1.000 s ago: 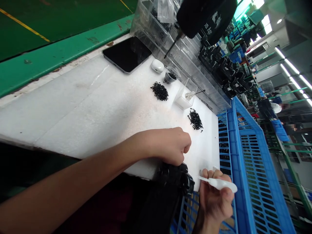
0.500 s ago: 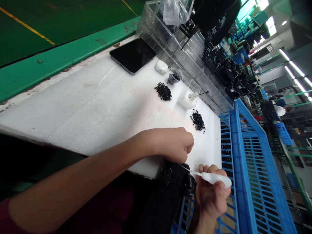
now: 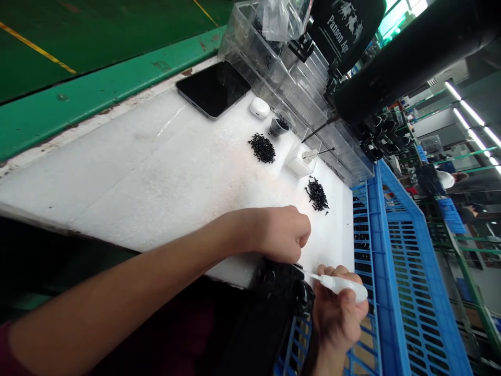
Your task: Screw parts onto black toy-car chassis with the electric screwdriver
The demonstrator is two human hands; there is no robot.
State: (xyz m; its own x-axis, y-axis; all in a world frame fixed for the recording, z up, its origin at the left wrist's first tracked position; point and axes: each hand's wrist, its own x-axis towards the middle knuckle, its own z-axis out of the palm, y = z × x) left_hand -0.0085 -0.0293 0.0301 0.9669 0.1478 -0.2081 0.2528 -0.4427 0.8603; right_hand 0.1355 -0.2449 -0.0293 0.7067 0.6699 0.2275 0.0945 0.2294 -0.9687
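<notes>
My left hand (image 3: pixel 284 232) is curled closed over the top of a black plastic part (image 3: pixel 284 287) at the worktop's near edge. Its fingertips are turned down out of sight, so what they hold is hidden. To the right, my right hand (image 3: pixel 338 318) is closed around a white teardrop-shaped squeeze bottle (image 3: pixel 344 287) with a thin nozzle. The nozzle points left and its tip reaches the black part beneath my left hand. Beyond my left hand lies a heap of small black screws (image 3: pixel 317 194), and farther back a second black heap (image 3: pixel 262 148).
A black cylindrical tool (image 3: pixel 391 68) with a thin shaft hangs in from the upper right. Clear bins (image 3: pixel 282 78) line the back. A tablet (image 3: pixel 214 90), white case (image 3: pixel 259 108), small cup (image 3: pixel 279 124) and clear box (image 3: pixel 301 163) stand before them. Blue crates (image 3: pixel 391 271) border the right.
The hanging black tool has swung into view over the bins. My right hand and the white bottle have shifted slightly left. My left hand has stayed put.
</notes>
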